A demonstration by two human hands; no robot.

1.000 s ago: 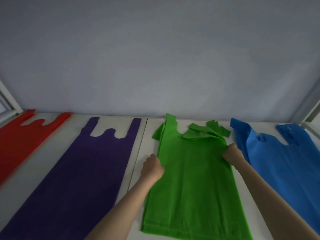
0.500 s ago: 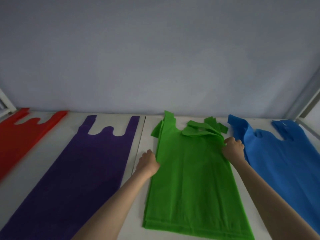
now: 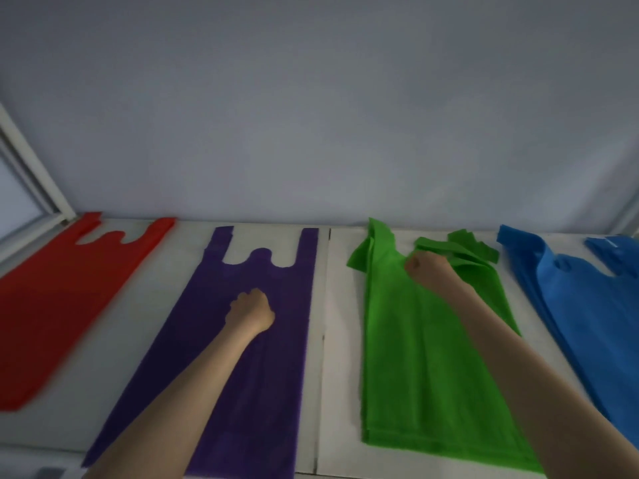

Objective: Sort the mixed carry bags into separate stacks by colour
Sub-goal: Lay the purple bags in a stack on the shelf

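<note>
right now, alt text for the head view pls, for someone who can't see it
Four stacks of carry bags lie side by side on a white table: red bags, purple bags, green bags, blue bags. The left hand is over the purple; the right hand is at the green handles.

Four bag stacks: one red [image 3: 52, 305], purple [image 3: 214, 340], green [image 3: 425, 357], blue [image 3: 587, 323].
</note>
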